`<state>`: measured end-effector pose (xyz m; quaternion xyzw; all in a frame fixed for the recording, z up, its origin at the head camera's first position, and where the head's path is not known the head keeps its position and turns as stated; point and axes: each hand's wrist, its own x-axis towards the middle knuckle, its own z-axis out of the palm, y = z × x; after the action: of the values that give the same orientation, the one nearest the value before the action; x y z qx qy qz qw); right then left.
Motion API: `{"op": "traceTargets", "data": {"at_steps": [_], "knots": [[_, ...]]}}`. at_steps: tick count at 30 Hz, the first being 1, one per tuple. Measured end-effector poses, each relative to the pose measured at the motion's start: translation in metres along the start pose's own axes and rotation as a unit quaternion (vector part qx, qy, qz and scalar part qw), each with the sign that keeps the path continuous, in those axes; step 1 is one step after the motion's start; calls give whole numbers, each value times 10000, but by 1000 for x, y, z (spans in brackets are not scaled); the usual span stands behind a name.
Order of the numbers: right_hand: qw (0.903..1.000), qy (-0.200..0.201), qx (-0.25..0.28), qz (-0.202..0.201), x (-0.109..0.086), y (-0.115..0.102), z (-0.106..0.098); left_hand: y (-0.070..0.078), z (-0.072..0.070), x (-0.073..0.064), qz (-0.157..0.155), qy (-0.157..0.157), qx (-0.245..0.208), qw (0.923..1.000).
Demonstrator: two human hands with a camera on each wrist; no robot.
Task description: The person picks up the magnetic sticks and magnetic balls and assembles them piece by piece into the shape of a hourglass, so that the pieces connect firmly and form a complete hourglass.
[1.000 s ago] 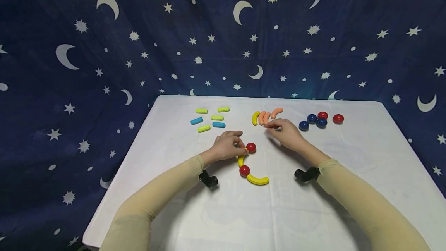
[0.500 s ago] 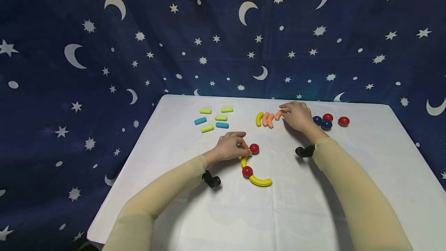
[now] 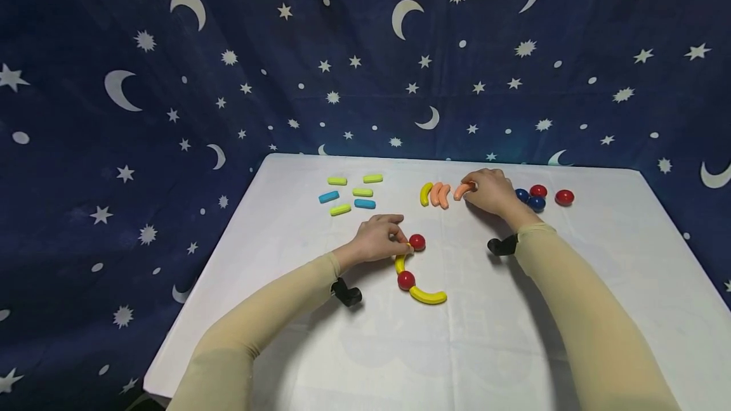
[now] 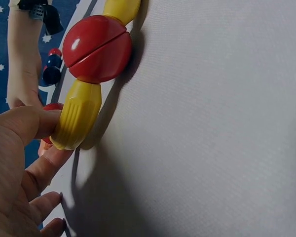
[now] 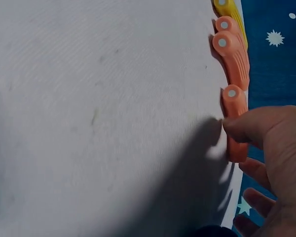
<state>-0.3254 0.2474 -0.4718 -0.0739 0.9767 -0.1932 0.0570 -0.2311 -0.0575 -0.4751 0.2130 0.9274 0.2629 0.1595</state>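
My left hand (image 3: 377, 238) pinches the end of a curved yellow rod (image 4: 79, 116) between thumb and forefinger. The rod's other end meets a red ball (image 4: 96, 49), and a second curved yellow rod (image 3: 428, 295) runs on from that ball, forming a bent chain on the table. Close to the left fingertips sits another red ball (image 3: 417, 242). Farther back, the thumb and fingers of my right hand (image 3: 492, 193) grip a curved orange rod (image 5: 234, 103). Two more orange rods (image 5: 232, 57) and a yellow one (image 3: 425, 195) lie side by side to its left.
Several straight green rods (image 3: 362, 192) and two blue ones (image 3: 365, 204) lie at the back left of the white table (image 3: 365, 360). Behind the right hand are blue balls (image 3: 535, 203) and red balls (image 3: 565, 197). A starry dark blue cloth (image 3: 342, 37) hangs behind.
My right hand has moved back and to the right, from the pair of orange rods to the rightmost one, which it now grips. My left hand stays at the yellow rod.
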Motion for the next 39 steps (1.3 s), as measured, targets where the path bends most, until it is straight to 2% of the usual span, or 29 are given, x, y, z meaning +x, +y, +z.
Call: {"op": "traceTargets", "data": {"at_steps": [3, 8, 13, 25, 29, 34, 39], "knots": [[9998, 55, -160, -94, -3, 1, -4, 0, -1, 0, 13, 12, -7, 10000], [9992, -120, -335, -183, -6, 4, -10, -1, -1, 1, 24, 50, 10, 10000], [9996, -247, -117, -95, -7, 8, -9, -1, 0, 2, 39, 59, 45, 10000], [9998, -134, 131, -15, -12, 10, -2, 0, 0, 0, 21, 16, -7, 10000], [9999, 26, 78, -79, -16, 8, -3, 0, 1, 1, 3, 31, -12, 10000], [9988, 422, 30, -242, -25, 2, -7, 0, 1, 0, 4, 29, -27, 10000], [9969, 612, 243, -436, -40, -6, -8, -1, 1, -1, 21, 74, -26, 10000]]}}
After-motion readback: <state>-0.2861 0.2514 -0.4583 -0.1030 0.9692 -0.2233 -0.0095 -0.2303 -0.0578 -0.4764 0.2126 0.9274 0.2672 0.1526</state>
